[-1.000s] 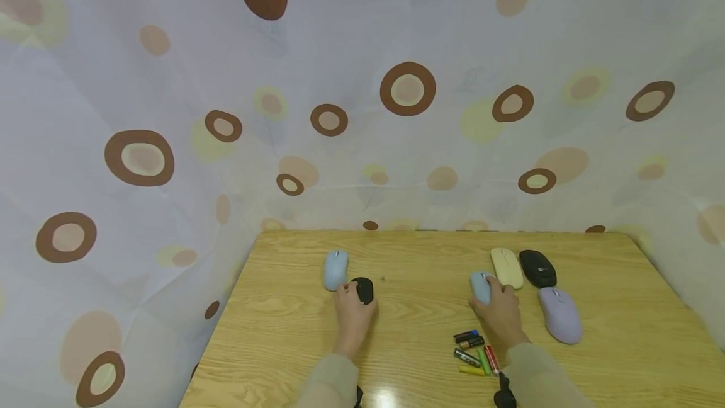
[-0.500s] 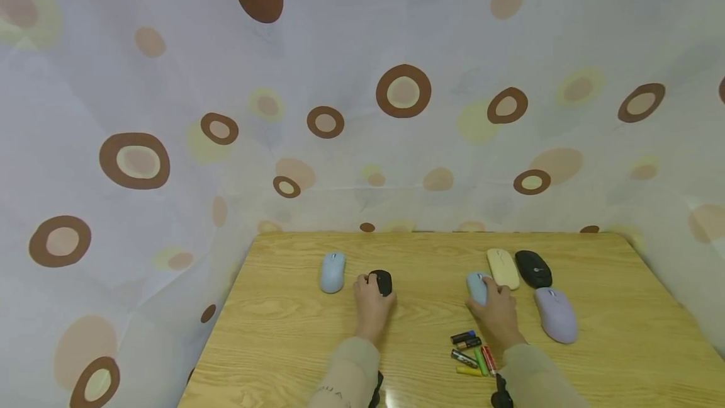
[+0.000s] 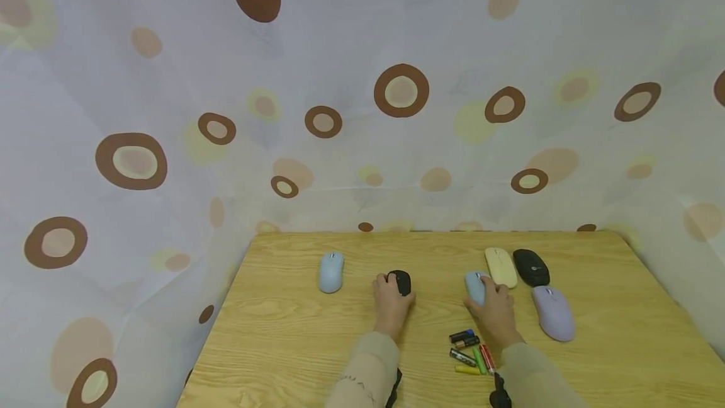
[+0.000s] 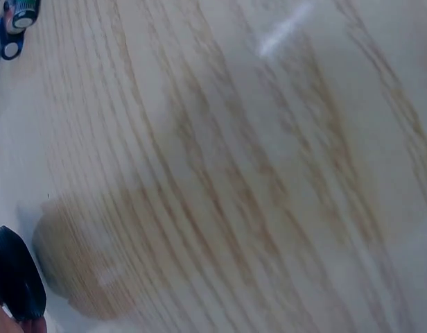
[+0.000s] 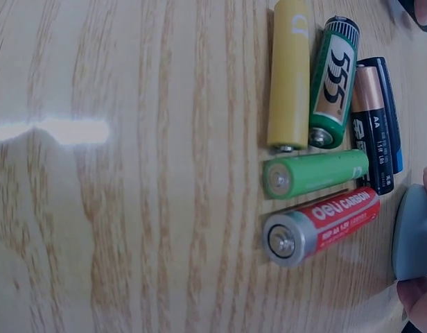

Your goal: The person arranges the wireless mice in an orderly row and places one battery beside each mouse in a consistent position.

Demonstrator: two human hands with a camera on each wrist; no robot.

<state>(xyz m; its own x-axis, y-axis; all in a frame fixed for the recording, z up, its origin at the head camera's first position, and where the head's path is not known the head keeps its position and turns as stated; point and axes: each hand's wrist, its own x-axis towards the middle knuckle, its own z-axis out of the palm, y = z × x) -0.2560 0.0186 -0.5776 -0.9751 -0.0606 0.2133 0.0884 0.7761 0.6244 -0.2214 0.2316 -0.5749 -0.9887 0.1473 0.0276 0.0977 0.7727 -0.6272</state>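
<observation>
My left hand [image 3: 392, 307] grips a small black computer mouse [image 3: 403, 283] near the middle of the table; the mouse's side edge [image 4: 16, 274] shows at the lower left of the left wrist view. Farther right, the fingers of my right hand [image 3: 500, 315] hold a light blue mouse [image 3: 474, 287], partly covered by them. Nearest that hand lie several loose batteries: a red one [image 5: 331, 223], a light green one [image 5: 317, 173], a yellow one [image 5: 288, 76], a dark green "555" one [image 5: 335, 83] and black ones [image 5: 371, 132] beside them.
A second light blue mouse [image 3: 331, 272] sits at the table's left. Close to my right hand are a cream mouse [image 3: 501, 267], a larger black mouse [image 3: 531, 267] and a lilac mouse [image 3: 553, 313]. A spotted curtain [image 3: 340, 156] borders the wooden table [image 3: 283, 332].
My left hand has carried the black mouse rightward, away from the left light blue mouse. My right hand stays in place on its light blue mouse. The head view has shifted slightly.
</observation>
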